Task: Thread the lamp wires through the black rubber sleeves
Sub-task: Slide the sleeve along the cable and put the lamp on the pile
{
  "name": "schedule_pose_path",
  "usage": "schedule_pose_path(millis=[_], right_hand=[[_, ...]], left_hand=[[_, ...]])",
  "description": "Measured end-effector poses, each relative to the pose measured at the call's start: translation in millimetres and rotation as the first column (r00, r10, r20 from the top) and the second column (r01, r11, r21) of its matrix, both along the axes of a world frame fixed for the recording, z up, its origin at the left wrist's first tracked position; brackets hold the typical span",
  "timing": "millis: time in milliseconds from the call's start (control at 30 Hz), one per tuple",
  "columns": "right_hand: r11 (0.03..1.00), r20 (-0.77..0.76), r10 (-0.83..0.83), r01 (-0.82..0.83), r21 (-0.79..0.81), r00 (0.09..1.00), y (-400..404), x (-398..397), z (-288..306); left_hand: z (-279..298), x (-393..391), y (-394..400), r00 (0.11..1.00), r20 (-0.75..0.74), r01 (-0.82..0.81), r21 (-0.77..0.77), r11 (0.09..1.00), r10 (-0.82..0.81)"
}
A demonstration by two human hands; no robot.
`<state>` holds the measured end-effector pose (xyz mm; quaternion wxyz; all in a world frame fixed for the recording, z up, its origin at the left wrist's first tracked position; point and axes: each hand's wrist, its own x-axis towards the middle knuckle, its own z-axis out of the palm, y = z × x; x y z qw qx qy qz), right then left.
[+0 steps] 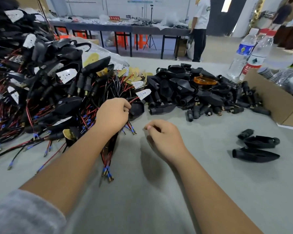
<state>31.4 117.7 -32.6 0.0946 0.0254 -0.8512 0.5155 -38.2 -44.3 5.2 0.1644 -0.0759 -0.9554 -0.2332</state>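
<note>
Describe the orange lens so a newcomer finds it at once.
Start at the heap of black rubber sleeves right of centre on the grey table. Near its top right, before the water bottles, lies the orange lens, the heap's only translucent amber piece.

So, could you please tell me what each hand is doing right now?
Left hand: grips a wire bundle.
Right hand: loosely curled, holds nothing.

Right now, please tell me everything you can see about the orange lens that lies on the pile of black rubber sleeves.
The orange lens is a small oval piece of clear amber plastic, as it looks, with a raised rim that catches the light. It lies nearly flat, slightly tilted, on top of the pile of black rubber sleeves, toward the far right of the grey table. Only sleeves touch it. Neither hand is near it. It is the only orange piece visible there.
</note>
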Motion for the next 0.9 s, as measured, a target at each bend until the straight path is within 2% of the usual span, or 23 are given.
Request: schedule_pose_path(millis=[67,167,300,367,500,667,900], right_hand=[[0.997,0.019,0.019,-0.017,-0.074,1.0,-1,1,0],[0.999,0.008,0.013,-0.012,-0.041,1.0,0,1,0],[1.0,0.007,0.004,-0.004,-0.025,1.0,2,2,3],[1.0,0.009,0.008,-0.008,-0.009,1.0,2,3,5],[1.0,0.025,0.019,-0.019,-0.012,1.0,2,2,6],[0.999,0.029,0.024,-0.024,-0.033,0.999,4,-1,4],[0.997,0.001,0.007,-0.007,-0.075,1.0,3,-5,-1]], left_hand=[[2,-1,0,1.0,-0.012,0.005,0.011,1.0,-0.005],[6,-6,4,0.999,-0.05,0.007,-0.02,1.0,-0.008],[5,-15,15,0.997,0.042,-0.052,-0.199,0.979,0.062],[3,-18,19,0.994,0.068,-0.065,-0.241,0.968,0.084],[-6,-24,23,0.998,0.001,-0.064,-0.315,0.947,0.067],[-11,-27,14,0.992,-0.112,-0.081,-0.271,0.959,0.053],[18,-20,14,0.966,-0.256,-0.068,-0.118,0.991,0.036]])
